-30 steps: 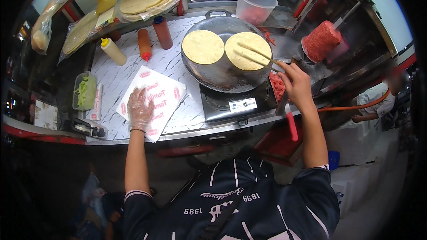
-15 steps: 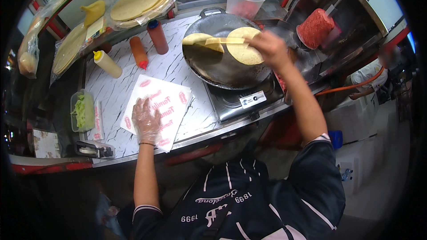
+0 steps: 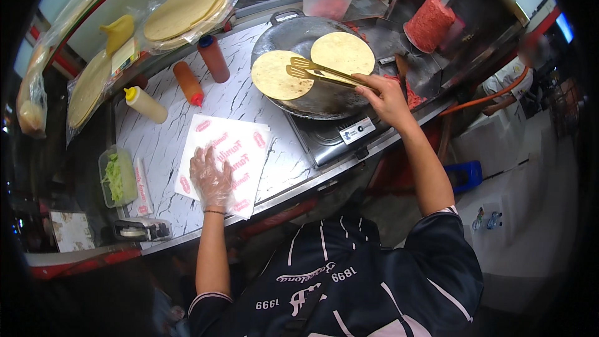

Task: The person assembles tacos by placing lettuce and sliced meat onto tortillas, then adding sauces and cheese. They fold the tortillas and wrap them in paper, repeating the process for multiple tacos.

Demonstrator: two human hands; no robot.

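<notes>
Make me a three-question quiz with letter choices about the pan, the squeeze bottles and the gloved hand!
1. Where do the metal tongs reach?
A. over the round yellow tortillas in the dark round pan
B. into the clear plastic tub
C. under the counter

2. How many squeeze bottles stand on the marble-patterned counter?
A. one
B. three
C. six

3. What is the left hand doing?
A. holding a knife
B. lifting a bottle
C. resting flat on white printed paper

Answers: 1 A, the right hand holds the tongs above the pan. 2 B, one yellow, one orange, one red-brown. 3 C, the gloved palm lies on the sheet.
</notes>
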